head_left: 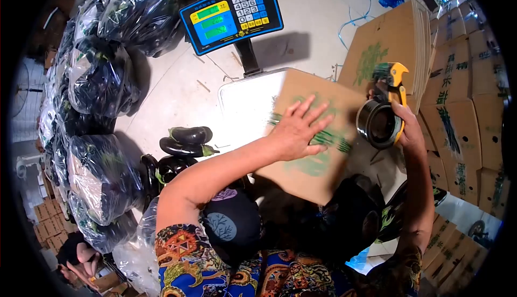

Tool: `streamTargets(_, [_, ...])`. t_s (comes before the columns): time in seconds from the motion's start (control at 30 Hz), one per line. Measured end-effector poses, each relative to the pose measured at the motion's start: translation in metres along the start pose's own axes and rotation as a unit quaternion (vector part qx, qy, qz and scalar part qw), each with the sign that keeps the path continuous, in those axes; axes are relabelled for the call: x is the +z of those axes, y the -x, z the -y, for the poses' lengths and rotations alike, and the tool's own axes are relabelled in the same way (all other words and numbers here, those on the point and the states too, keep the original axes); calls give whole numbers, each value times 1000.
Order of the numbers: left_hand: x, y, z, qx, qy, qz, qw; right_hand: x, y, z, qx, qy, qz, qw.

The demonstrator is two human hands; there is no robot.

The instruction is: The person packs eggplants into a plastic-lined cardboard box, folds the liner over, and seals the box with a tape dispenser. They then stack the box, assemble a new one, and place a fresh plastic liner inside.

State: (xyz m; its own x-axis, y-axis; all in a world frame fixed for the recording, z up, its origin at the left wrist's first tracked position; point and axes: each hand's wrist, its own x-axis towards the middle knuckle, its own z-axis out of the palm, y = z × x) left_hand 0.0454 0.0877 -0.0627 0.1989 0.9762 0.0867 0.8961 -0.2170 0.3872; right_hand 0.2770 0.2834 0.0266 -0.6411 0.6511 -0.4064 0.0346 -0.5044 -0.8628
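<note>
We press our left hand (299,130) flat, fingers spread and gripping nothing, on the top of a cardboard box (312,135) printed with green markings. The box sits tilted at the centre of the view, its far corner resting on the steel platform of a weighing scale (245,100). Our right hand (409,127), at about three o'clock from the box, is closed around the handle of a tape dispenser (383,111) (yellow and green frame, dark roll of tape), which touches the box's right edge.

At twelve o'clock from the box, the scale's blue display head (231,14) stands on its post, showing green readouts and a keypad. At nine o'clock, a few loose eggplants (188,141) lie on the floor just beside the scale. Further toward nine and ten o'clock, clear plastic bags (99,76) packed with dark eggplants are piled in a long row. At two to four o'clock, stacks of flat cartons (463,98) with the same green print lean together. At seven o'clock, near the bottom corner, another person's hand (86,254) shows beside small cartons.
</note>
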Motion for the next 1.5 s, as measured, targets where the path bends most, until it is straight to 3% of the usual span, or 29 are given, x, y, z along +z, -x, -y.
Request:
streamTargets(0.07, [8, 1, -3, 64, -11, -9, 998, 27, 2, 5, 17, 45, -57, 997])
streamTargets(0.13, [1, 2, 10, 69, 31, -9, 997, 26, -15, -10, 57, 168, -66, 982])
streamTargets(0.17, [-3, 6, 17, 72, 52, -7, 996, 14, -18, -17, 60, 186, -16, 981])
streamTargets(0.23, [12, 32, 40, -49, 156, -110, 980, 30, -19, -22, 48, 217, 14, 975])
streamTargets(0.27, [14, 52, 51, -153, 181, -144, 961, 36, -20, -25, 78, 185, 14, 980])
streamTargets(0.3, [40, 75, 64, -338, 267, -222, 875, 42, -22, -27, 107, 154, 13, 982])
streamTargets(0.33, [57, 103, 82, -438, 329, -290, 785, 31, -36, -44, 132, 145, 51, 979])
streamTargets(0.37, [36, 123, 80, -554, 428, -258, 666, 40, -35, -48, 132, 146, 54, 979])
streamTargets(0.4, [86, 180, 114, -570, 426, -203, 673, 58, -37, -54, 130, 145, 59, 979])
streamTargets(0.47, [54, 193, 73, -728, 523, -163, 411, 85, -41, -65, 148, 199, 42, 968])
streamTargets(0.5, [75, 226, 85, -699, 540, -53, 466, 97, -43, -68, 155, 281, 32, 947])
streamTargets(0.53, [141, 268, 99, -629, 623, -60, 462, 109, -45, -82, 123, 208, 45, 969])
streamTargets(0.57, [197, 304, 109, -554, 702, -63, 444, 130, -39, -68, 109, 249, 47, 961])
streamTargets(0.67, [82, 249, 42, -543, 727, -118, 404, 146, -33, -54, 53, 260, 55, 963])
streamTargets(0.73, [36, 234, 21, -512, 734, -149, 420, 148, -37, -49, 106, 213, 58, 969])
streamTargets(0.8, [-2, 216, 17, -488, 727, -174, 451, 114, -52, -61, 92, 126, 143, 977])
streamTargets(0.87, [-18, 199, 43, -509, 696, -161, 481, 79, -47, -63, 109, 53, 117, 986])
streamTargets(0.93, [0, 192, 121, -552, 647, -90, 519, 72, -21, -47, 111, -32, 77, 990])
streamTargets(0.97, [-5, 190, 151, -487, 616, -69, 616, 67, -9, -44, 80, -55, 22, 995])
streamTargets(1.0, [-44, 149, 122, -504, 563, -196, 625, 46, -4, -53, 78, -74, -29, 994])
streamTargets(1.03, [-74, 128, 117, -500, 511, -164, 679, 6, -2, -70, 67, -99, -8, 993])
streamTargets(1.07, [-103, 102, 101, -518, 476, -144, 696, -22, 4, -82, 55, -124, 11, 991])
streamTargets(1.13, [-89, 87, 115, -411, 522, -173, 727, -2, 33, -63, -3, -179, 130, 975])
streamTargets(1.2, [-64, 66, 99, -430, 435, -249, 751, 26, 59, -51, -4, -157, 100, 983])
streamTargets(1.23, [-59, 67, 89, -379, 380, -250, 806, 19, 66, -54, 52, -140, 92, 985])
streamTargets(1.27, [-56, 70, 84, -382, 361, -230, 819, 11, 71, -56, 107, -123, 84, 983])
streamTargets(1.33, [-47, 74, 87, -396, 473, -252, 746, 11, 72, -54, 66, 19, 76, 995])
streamTargets(1.43, [-51, 74, 86, -296, 228, -239, 896, 35, 74, -28, 46, 222, 29, 974])
streamTargets(1.5, [-66, 64, 71, -243, 140, -337, 899, 66, 81, -9, 3, 296, -21, 955])
